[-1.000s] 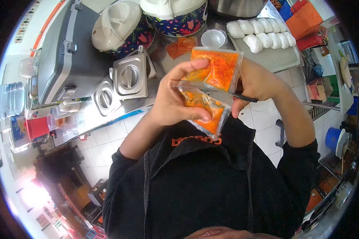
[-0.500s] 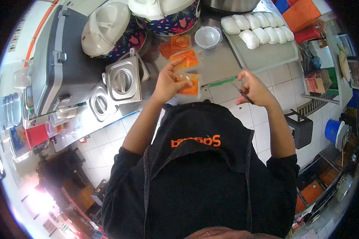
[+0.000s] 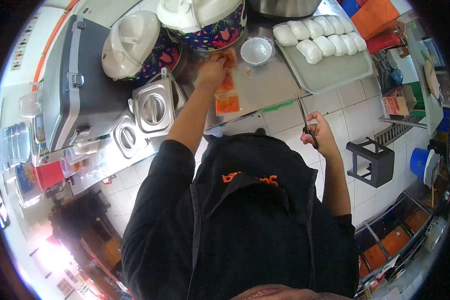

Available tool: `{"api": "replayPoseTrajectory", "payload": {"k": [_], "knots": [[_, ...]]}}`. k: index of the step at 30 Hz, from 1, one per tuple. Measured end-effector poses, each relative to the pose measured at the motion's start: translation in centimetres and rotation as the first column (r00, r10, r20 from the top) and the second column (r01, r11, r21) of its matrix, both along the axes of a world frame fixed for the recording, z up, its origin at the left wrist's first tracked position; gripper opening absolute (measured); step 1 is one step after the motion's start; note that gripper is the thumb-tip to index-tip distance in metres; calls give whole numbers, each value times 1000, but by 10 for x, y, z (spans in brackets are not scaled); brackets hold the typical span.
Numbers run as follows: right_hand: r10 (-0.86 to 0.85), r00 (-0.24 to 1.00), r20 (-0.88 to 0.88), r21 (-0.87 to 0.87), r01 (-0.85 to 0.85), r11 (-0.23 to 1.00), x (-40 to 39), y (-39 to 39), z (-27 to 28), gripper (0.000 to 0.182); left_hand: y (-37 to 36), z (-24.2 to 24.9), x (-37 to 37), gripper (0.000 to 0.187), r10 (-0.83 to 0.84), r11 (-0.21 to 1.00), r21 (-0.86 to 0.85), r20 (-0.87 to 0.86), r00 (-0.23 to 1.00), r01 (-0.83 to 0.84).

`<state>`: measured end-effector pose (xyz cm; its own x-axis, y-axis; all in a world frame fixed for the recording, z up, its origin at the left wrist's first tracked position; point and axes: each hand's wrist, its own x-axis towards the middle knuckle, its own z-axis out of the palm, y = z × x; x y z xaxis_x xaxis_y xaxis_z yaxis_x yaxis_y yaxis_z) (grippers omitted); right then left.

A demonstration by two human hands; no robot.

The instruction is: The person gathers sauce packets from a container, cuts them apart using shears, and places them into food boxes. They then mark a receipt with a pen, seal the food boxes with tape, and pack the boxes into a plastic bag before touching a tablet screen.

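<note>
My left hand [image 3: 212, 73] reaches over the metal counter, its fingers bent down onto a clear sachet with orange filling [image 3: 229, 58]; the fingertips are partly hidden. Nearer my body, a second orange sachet [image 3: 226, 84] and a third orange sachet [image 3: 227, 104] lie in a row toward the counter's front edge. In my right hand [image 3: 321, 134] is a pair of scissors [image 3: 305, 119], held by the dark handles just off the counter's edge. The slim blades point away from me. A white bowl [image 3: 257, 51] in clear plastic stands right of the sachets.
At the right, a tray [image 3: 330, 75] bears two rows of white wrapped packs [image 3: 311, 51]. Two flowered pots with cream lids [image 3: 135, 40] stand at the back left, near lidded steel containers [image 3: 154, 109] and a big grey case [image 3: 97, 75]. A dark stool [image 3: 372, 162] stands on the tiled floor.
My left hand has let go of the two sachets, now lying on the counter, and moved away from me to the farther one. My right hand lowered slightly with the scissors, blades now pointing forward.
</note>
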<state>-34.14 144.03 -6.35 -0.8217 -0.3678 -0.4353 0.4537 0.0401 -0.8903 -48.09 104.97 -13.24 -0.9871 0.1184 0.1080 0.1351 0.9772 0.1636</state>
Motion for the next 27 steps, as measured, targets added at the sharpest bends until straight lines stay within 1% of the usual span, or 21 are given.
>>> {"api": "replayPoseTrajectory", "payload": {"k": [3,6,8,9,10,11,12,14,15,17,18,19,21,22,23,24,26,27], "knots": [[-47,998,-42,-28,46,999,3,9,-3,68,-7,13,-13,27,81,985,137,196,977,-109],[-87,995,-58,-44,85,995,5,21,-5,66,-7,34,-7,26,120,896,402,189,975,-188],[-126,990,-60,-52,123,991,7,22,1,65,-12,33,-1,25,121,813,574,2,993,-100],[-111,992,-67,-51,108,993,6,23,1,65,-13,32,4,25,132,762,646,-89,987,-44],[-94,993,-73,-48,91,995,5,24,1,65,-9,48,12,23,148,778,625,-77,986,-68],[-75,994,-77,-45,72,996,5,24,1,65,-1,80,22,22,166,792,603,-65,984,-94],[-99,991,-95,-77,92,993,3,21,4,66,6,108,31,21,186,804,582,-55,981,-120],[-148,980,-134,-141,129,982,-2,3,16,67,11,147,47,18,110,815,578,-100,989,-32],[-170,968,-184,-197,133,971,-8,-6,24,68,12,163,52,17,71,818,575,-123,990,13],[-216,936,-276,-308,127,943,-25,-30,43,70,9,188,61,16,-53,658,753,16,998,23],[-207,929,-307,-326,101,940,-34,-41,54,68,8,201,65,15,-124,564,826,74,989,9],[-196,920,-338,-342,74,937,-43,-53,68,67,10,217,69,16,-237,522,851,70,969,66],[-140,862,-487,-402,-79,912,-59,-86,100,60,26,246,79,17,-310,482,875,119,943,48],[-103,884,-456,-444,-126,887,-58,-101,113,57,32,252,83,17,-344,462,886,140,928,37],[-61,902,-428,-486,-172,857,-55,-116,126,55,37,252,86,13,-352,429,903,180,918,-12],[-15,916,-401,-527,-217,822,-52,-126,134,52,46,250,90,14,-279,288,954,161,947,-77],[-87,966,-243,-528,-56,848,-44,-135,143,47,61,243,100,18,-121,-26,987,156,980,-160],[-129,978,-162,-515,28,857,-41,-139,146,45,55,238,107,41,-86,-25,988,152,985,-154]]}}
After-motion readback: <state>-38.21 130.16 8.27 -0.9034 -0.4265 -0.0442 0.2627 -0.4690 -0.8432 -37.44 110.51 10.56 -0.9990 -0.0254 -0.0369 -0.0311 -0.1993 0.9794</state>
